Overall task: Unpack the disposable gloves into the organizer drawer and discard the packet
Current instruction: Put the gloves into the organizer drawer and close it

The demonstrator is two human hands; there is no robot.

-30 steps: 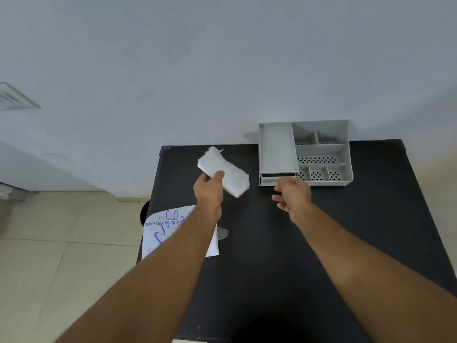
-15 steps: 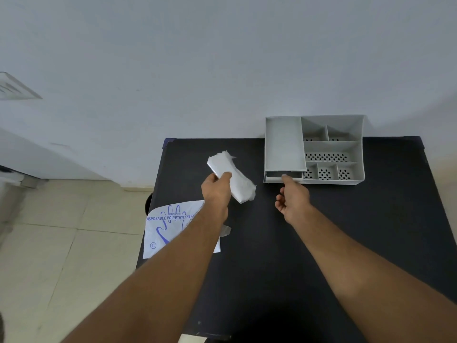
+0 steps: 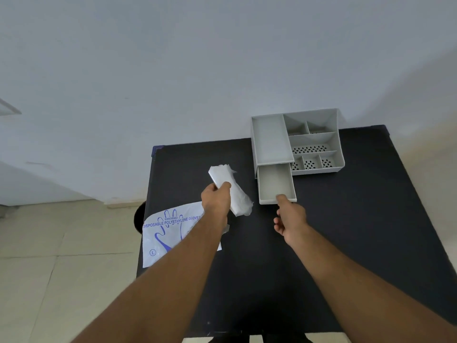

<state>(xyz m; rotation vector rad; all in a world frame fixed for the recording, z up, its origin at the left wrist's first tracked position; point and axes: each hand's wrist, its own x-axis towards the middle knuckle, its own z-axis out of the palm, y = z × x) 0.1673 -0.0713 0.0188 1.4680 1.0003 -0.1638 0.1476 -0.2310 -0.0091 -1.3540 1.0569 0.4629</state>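
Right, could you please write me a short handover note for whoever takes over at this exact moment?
The left hand grips the folded stack of gloves, held just left of the drawer.
The right hand holds the drawer's front edge. The drawer is pulled out of the organizer and looks empty.
The packet lies flat at the left edge of the table, partly under the left forearm.
Done: gloves out of the packet, drawer open.
Left: lay the gloves in the drawer, probably push it shut, then discard the packet.
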